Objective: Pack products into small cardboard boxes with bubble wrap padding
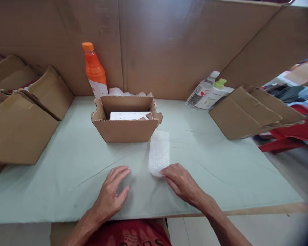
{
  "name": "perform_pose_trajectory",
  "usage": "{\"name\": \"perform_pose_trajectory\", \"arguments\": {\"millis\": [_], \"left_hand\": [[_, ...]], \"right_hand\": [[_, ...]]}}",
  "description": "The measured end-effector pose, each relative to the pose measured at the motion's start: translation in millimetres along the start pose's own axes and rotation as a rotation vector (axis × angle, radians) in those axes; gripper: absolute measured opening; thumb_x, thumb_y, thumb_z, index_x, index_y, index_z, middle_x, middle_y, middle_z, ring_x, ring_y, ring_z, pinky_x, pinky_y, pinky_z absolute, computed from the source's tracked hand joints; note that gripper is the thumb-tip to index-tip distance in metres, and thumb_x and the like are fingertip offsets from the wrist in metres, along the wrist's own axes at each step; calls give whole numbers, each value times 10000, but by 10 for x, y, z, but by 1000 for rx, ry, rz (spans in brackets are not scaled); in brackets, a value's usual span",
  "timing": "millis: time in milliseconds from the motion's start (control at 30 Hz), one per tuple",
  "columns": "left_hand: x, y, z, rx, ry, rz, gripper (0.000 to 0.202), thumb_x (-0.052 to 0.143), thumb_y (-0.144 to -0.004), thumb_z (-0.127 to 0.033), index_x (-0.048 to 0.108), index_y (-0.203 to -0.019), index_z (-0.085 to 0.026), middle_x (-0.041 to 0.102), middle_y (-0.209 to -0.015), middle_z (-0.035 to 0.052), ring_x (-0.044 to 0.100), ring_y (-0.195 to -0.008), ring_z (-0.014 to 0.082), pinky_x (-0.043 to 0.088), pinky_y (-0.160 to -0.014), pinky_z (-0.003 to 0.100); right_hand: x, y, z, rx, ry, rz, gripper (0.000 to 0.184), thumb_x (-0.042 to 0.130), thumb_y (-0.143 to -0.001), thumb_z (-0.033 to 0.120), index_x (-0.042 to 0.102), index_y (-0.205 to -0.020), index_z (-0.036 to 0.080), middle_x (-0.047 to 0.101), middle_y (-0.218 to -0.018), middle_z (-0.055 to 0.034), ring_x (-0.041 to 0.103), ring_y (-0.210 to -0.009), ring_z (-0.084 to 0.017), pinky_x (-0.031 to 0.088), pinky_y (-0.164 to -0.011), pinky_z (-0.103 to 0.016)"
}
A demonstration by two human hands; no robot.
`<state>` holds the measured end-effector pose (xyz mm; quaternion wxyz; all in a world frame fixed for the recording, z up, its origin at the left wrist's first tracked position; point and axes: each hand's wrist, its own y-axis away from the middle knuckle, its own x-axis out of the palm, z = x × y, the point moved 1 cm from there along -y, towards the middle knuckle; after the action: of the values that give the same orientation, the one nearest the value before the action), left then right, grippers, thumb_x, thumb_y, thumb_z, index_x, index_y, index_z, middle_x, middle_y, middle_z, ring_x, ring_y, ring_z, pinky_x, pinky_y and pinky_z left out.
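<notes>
One orange bottle (95, 70); left hand (113, 193), empty, thumb and fingers parted above the counter (74, 150); one open carton (127, 132) containing one white box (125, 115); one translucent, flat bubble-wrap strip (159, 150) on the counter, near end pinched by the right hand (181, 182); open room beyond, toward two bottles (197, 93) and the right edge

Bubble wrap (159, 152) partly hidden by fingers (168, 171)

Before the cardboard wall (169, 51) stand an orange bottle (95, 70), a clear bottle (198, 92) and a green-capped white bottle (212, 97).
</notes>
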<state>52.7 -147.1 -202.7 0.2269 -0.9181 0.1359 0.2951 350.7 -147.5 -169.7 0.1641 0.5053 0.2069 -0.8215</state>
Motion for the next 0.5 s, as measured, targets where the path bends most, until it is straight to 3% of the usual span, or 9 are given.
{"name": "perform_pose_trajectory", "arguments": {"millis": [133, 233, 400, 500], "left_hand": [[169, 42, -232, 28, 145, 217, 728, 615, -805, -113, 412, -1489, -256, 593, -1414, 119, 536, -1318, 275, 490, -1091, 493], [291, 60, -277, -76, 196, 291, 725, 598, -804, -126, 408, -1496, -228, 664, -1299, 116, 623, -1179, 254, 534, -1025, 459], [410, 54, -197, -217, 147, 271, 536, 531, -870, -189, 530, -1407, -174, 729, -1087, 105, 683, -935, 221, 574, -864, 371], [427, 5, -174, -247, 95, 261, 525, 514, -881, -207, 532, -1404, -171, 735, -958, 66, 667, -790, 190, 559, -756, 320]], "right_hand": [[50, -24, 392, -35, -221, 213, 230, 489, -994, 193, 716, -974, 225, 747, -860, -27, 670, -793, -182, 517, -759, -327], [200, -38, 470, 12, -303, 248, 229, 497, -992, 206, 720, -944, 224, 749, -853, -27, 676, -783, -175, 526, -755, -316], [373, 29, 364, 157, -368, 155, 173, 563, -958, 249, 708, -1048, 223, 770, -948, -48, 713, -850, -201, 560, -752, -328], [322, 114, 319, 203, -311, -108, 181, 584, -955, 257, 679, -1104, 220, 765, -992, -66, 715, -894, -212, 567, -777, -351]]}}
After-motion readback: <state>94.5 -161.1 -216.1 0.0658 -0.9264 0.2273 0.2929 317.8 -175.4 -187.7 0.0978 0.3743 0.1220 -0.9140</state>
